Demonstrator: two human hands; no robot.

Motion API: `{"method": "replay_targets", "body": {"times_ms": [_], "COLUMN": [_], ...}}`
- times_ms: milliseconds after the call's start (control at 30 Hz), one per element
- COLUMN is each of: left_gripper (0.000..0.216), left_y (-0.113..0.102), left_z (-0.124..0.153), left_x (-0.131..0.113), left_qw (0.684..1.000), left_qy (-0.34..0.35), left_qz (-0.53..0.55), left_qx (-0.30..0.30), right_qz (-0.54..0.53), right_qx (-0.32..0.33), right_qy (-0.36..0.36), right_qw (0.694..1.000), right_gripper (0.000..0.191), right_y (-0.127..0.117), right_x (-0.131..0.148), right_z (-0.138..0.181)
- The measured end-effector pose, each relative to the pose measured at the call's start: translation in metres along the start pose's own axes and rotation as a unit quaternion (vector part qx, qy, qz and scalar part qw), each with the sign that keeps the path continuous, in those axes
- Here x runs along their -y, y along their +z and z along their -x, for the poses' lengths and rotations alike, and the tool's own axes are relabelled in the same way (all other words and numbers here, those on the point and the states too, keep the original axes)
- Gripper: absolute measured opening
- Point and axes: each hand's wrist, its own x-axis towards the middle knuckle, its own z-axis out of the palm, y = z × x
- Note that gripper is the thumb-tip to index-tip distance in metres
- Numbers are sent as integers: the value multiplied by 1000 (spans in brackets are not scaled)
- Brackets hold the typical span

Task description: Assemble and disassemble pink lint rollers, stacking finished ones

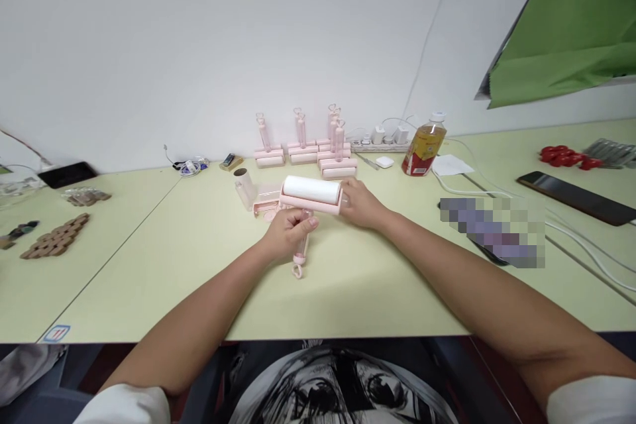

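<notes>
A pink lint roller with a white sticky roll is held above the table, its clear handle pointing toward me. My left hand is closed around the handle just below the head, thumb on top. At the right end of the head, my right hand grips the roller, with its fingertips partly hidden behind it. Just behind and left lie pink and clear plastic parts, partly covered by the roller. Beside them stands a roll with a brown cardboard core.
Several lint rollers stand along the wall. To their right are a power strip, a drink bottle and white cables. A phone and red-handled tools lie right; brown pieces lie left.
</notes>
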Motion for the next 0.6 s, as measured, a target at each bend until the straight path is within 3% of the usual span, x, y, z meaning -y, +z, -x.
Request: {"method": "replay_targets", "body": {"times_ms": [67,167,267,333,400,467,600], "left_gripper": [51,52,53,52,52,51,51], "left_y": [1,1,1,0,0,0,-1], "left_z": [0,1,0,-1,-2,-2,-2], "left_x": [1,1,1,1,2,3,5], "left_qw": [1000,999,997,996,995,994,991], "left_qy": [-10,-30,-51,-61,-67,-72,-84], "left_qz": [6,3,-9,-13,-14,-15,-14], "left_qx": [12,37,55,59,69,84,101], "right_qz": [-47,-178,-382,-496,-564,-593,-594], "right_qx": [22,-20,-100,-127,-123,-106,-79], "right_qy": [-10,74,187,209,197,184,176], "right_qw": [999,981,899,833,792,777,781], "right_gripper": [44,40,31,29,32,34,33], "right_y": [0,-2,-8,-14,-20,-22,-21], "right_x": [2,3,6,11,20,29,44], "right_z": [1,-2,-5,-6,-4,-1,4]}}
